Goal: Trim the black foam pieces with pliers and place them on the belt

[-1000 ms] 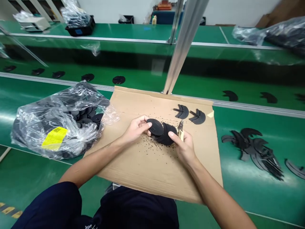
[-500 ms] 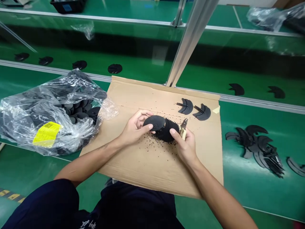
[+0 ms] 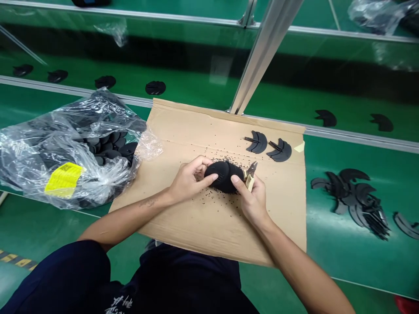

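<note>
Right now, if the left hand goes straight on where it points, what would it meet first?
Beyond the black disc it holds, the left hand would probably meet the black parts in the right hand; depth is unclear.

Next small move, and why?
Probably square the black disc in the left hand against the dark pieces at the right hand: in view they overlap but sit offset, and the cutters' tips point away.

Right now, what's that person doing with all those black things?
The left hand holds a black disc. The right hand holds pale-handled cutters and grips another black piece beside the disc. Tiny black bits are scattered on the cardboard below. Two curved parts lie farther back. A bag of discs sits to the left.
</note>
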{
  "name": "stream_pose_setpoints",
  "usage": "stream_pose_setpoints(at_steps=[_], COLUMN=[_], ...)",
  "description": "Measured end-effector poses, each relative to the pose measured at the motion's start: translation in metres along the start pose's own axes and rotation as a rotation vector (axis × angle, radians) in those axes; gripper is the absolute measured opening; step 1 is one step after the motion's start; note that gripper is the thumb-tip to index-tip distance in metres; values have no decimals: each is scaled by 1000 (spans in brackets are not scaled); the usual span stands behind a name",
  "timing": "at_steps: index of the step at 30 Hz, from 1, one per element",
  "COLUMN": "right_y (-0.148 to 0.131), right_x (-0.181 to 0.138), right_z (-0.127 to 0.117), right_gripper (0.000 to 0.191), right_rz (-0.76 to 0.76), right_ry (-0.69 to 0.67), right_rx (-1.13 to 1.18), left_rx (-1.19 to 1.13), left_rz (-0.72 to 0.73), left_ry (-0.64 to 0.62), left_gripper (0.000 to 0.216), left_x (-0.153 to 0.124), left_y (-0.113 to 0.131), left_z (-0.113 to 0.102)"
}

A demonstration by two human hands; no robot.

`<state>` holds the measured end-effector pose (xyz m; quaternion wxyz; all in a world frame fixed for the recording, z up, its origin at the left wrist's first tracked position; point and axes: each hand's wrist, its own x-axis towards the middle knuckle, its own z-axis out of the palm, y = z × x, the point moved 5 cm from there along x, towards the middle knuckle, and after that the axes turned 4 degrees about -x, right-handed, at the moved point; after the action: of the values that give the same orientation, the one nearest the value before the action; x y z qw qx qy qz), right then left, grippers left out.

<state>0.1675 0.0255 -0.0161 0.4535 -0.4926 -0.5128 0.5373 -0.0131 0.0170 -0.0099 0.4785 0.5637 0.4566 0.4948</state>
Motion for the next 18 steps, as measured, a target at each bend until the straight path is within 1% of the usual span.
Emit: stream_pose_setpoints(at_steps=[4,8,12,15,18], right_y=[-5,-7,-10,-12,-13], right_x=[-1,-1,-2,-2,-3], right_z=[0,2,2,2,3], right_gripper=[36,37,36,36,37], right_rz=[-15,-14,-34,-42,-60], right_ry=[-16,-43,-27,-24,-13], right_rx=[-55,-73,-97,-106,-135], left_rx=[27,68,99,51,-89], left_rz=[-13,-5,-20,-41,-31], left_ry=[-5,-42,-59,-66,-69], left_gripper=[23,30,34,34,34], left_x=[0,2,1,0,1], left_y=[0,1,1,-1,-3], left_z=[1,2,2,5,9])
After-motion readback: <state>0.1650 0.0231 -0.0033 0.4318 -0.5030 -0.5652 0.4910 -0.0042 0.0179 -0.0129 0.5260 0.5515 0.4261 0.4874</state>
